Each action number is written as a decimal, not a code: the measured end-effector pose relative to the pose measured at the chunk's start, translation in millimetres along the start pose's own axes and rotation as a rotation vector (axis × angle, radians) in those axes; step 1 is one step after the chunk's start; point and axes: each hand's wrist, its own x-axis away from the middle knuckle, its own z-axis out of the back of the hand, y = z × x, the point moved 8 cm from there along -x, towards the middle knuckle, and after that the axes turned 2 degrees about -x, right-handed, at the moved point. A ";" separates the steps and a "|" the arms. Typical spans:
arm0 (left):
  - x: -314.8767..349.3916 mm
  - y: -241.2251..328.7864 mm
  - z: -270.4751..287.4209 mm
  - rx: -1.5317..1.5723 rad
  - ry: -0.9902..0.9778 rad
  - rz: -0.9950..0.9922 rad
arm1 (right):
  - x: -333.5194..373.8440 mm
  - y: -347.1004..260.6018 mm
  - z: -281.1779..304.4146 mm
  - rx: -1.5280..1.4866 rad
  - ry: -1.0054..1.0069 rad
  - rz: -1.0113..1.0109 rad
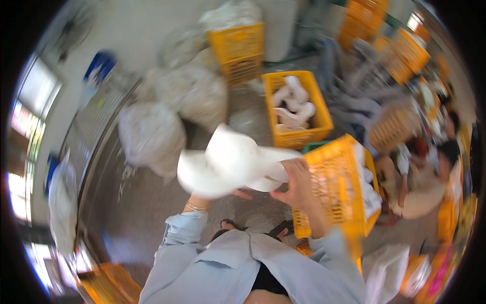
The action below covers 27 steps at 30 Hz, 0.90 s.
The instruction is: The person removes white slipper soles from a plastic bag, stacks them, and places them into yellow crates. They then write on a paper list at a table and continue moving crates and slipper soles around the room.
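A blurred bundle of white moulded foam cups [233, 159], shaped like bra cups, is held up in front of me between my two hands. My right hand [298, 185] grips its right end, thumb below and fingers above. My left hand [243, 194] is under the left part; the cups hide most of it, and only some fingers show below their edge. Close to my right forearm stands a tilted yellow crate [331, 185], with white pieces [372, 182] behind its slatted side.
Ahead, a yellow crate [324, 126] holds similar pale cups [296, 104]. Large plastic bags [152, 137] and stacked yellow crates [235, 45] stand at the far left. On the right, a person [420, 187] sits near more crates. A metal-framed table [96, 116] lies left.
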 end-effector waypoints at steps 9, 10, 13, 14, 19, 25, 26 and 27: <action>262.3 68.4 249.9 0.246 0.501 -0.473 | -170.0 -127.8 -314.7 -0.690 -0.414 -0.275; 264.3 79.7 261.3 0.216 0.518 -0.582 | -165.2 -132.1 -353.2 -0.989 -0.761 -0.491; 313.0 118.5 319.3 0.056 0.746 -0.718 | -181.7 -193.3 -430.8 -0.727 -0.793 0.024; 326.7 126.9 343.6 0.071 0.816 -0.700 | -192.0 -194.9 -465.8 -0.713 -0.824 -0.053; 392.1 194.7 448.0 0.051 0.940 -0.824 | -275.7 -239.4 -590.7 -0.835 -0.932 -0.036; 494.3 248.5 533.9 0.099 1.262 -0.990 | -356.4 -349.9 -702.9 -0.907 -1.282 0.209; 511.4 250.4 540.2 0.137 1.197 -1.091 | -364.0 -369.2 -726.4 -0.825 -1.305 0.292; 529.5 244.9 556.7 0.225 1.260 -1.077 | -368.5 -383.3 -749.5 -0.718 -1.349 0.327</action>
